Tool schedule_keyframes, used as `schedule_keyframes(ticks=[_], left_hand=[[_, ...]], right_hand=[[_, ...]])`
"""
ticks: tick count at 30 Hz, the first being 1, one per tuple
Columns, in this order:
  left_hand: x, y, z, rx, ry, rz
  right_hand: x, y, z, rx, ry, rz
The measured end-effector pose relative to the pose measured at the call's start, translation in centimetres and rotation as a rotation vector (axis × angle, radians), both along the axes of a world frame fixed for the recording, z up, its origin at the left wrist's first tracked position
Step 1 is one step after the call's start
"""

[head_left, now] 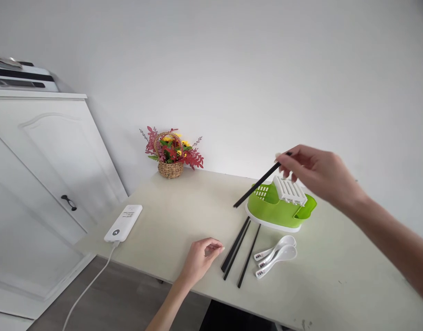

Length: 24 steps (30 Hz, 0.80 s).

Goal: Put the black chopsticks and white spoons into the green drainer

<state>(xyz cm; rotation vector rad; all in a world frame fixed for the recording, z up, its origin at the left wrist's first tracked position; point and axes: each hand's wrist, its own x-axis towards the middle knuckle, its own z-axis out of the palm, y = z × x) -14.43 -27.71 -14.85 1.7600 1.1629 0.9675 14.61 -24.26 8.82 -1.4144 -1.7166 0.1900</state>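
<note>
Black chopstick (261, 180), pinched close to its upper end: that is what the right hand (311, 168) holds, thumb against fingers, the grip narrow. From that pinch the stick slants down and to the left, its free end apart from the table (163, 220) and in view beside the left end of the green holder (273, 214). Held so near one end, it would probably tip easily, so a firm pinch and a slow turn of the wrist should steady it.

Just below the grip sits a white slotted rack (290, 191) on the holder; the knuckles are best kept clear of it, since a bump could shift it.

Well below and left of the grip, the left hand (200, 257) curls loosely above the table edge, with nothing seen in it; whether its tips touch, I cannot tell. It is well placed to steady the lower end if wanted. Right of it lie more chopsticks (249, 257), then white spoons (288, 252), which call for a light touch.
</note>
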Motion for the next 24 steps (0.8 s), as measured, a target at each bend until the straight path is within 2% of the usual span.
schedule_keyframes(ticks=[3, 6, 12, 16, 24], left_hand=[[0.0, -0.1, 0.2, 0.01, 0.02, 0.001], [0.1, -0.1, 0.3, 0.01, 0.034, 0.008], [0.2, 0.0, 0.1, 0.009, 0.066, 0.023], [0.3, 0.0, 0.1, 0.001, 0.074, 0.03], [0.5, 0.0, 0.2, -0.02, 0.081, 0.039]], right_hand=[[2.3, 1.5, 1.6, 0.065, -0.031, -0.127], [4.3, 3.3, 1.7, 0.052, -0.081, -0.201], [7.0, 8.1, -1.5, -0.046, -0.1, -0.21], [7.7, 11.2, -3.8, -0.221, -0.119, -0.148], [8.8, 16.1, -7.0, -0.373, -0.218, -0.1]])
